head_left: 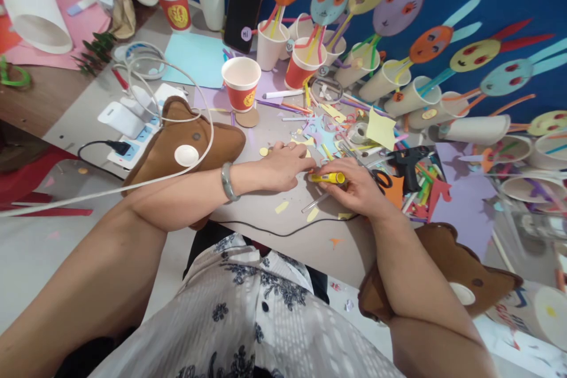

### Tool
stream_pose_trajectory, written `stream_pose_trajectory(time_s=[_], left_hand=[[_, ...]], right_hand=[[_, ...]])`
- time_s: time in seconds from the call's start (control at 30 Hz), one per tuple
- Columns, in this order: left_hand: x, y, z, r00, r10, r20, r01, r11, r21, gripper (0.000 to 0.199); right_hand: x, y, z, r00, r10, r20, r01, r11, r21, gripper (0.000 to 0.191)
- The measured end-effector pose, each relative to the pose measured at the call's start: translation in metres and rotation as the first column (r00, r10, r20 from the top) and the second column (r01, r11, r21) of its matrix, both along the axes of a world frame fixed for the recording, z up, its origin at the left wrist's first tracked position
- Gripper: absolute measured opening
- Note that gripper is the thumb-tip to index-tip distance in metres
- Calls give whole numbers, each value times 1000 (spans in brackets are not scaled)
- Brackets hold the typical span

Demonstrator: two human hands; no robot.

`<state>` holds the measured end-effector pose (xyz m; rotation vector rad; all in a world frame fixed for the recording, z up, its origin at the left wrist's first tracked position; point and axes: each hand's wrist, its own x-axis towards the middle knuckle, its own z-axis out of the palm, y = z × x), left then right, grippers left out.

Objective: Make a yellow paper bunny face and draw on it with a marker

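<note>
My right hand [354,186] is closed around a yellow marker pen [326,178], its round end facing right. My left hand [286,165] lies palm down on the table just left of the pen, fingers stretched and slightly bent. Whatever sits under its fingertips is hidden. Yellow paper scraps [282,207] and a clear stick [315,203] lie near the hands. Beyond my left hand stands a red and white paper cup [241,85], with a round cardboard disc [247,119] in front of it. Black-handled scissors [381,179] are beside my right hand.
Paper cups with rabbit-faced paper figures [330,1] line the blue wall. A black glue gun [410,166] lies right, among paper scraps. Brown star-shaped cushions [199,139] lie under my forearms. A white cable [150,180] crosses by my left arm, near a power strip [133,143].
</note>
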<state>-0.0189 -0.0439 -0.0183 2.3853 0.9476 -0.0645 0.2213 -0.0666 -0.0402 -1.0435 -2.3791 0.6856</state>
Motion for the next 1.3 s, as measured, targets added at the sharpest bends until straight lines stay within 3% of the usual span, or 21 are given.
stream_pose_trajectory(time_s=[0.33,0.47,0.53,0.67,0.77,0.9,1.17,1.3], left_hand=[[2,-3,-7,1000,-13,-15,14,997,76,50],[1,-4,-4,1000,-19,-24,21,997,70,49],[2,-4,-3,999,-22,-28,24,998,59,49],[2,-3,-3,1000,-8,-26,9,999,43,49],[1,-2,-5,1000,-9,-12,10,999,52,50],[-1,-2,-5,1000,-9,-9,9,999,43,53],[-2,-5,-2,999,39,21,-39,999,8,51],[-3,-5,0,1000,25,11,-25,999,23,54]], right_hand=[[-4,-1,2,1000,-1,-12,1,1000,-11,14],[4,-1,6,998,-10,-65,4,996,-93,16],[13,0,5,983,-80,-162,50,983,-179,21],[26,7,-4,819,-339,-463,203,926,-318,35],[25,13,-10,701,-399,-591,197,905,-377,37],[17,16,-15,713,-376,-592,150,906,-395,37],[14,12,-21,717,-410,-564,177,889,-422,27],[14,14,-23,696,-405,-592,240,909,-340,21]])
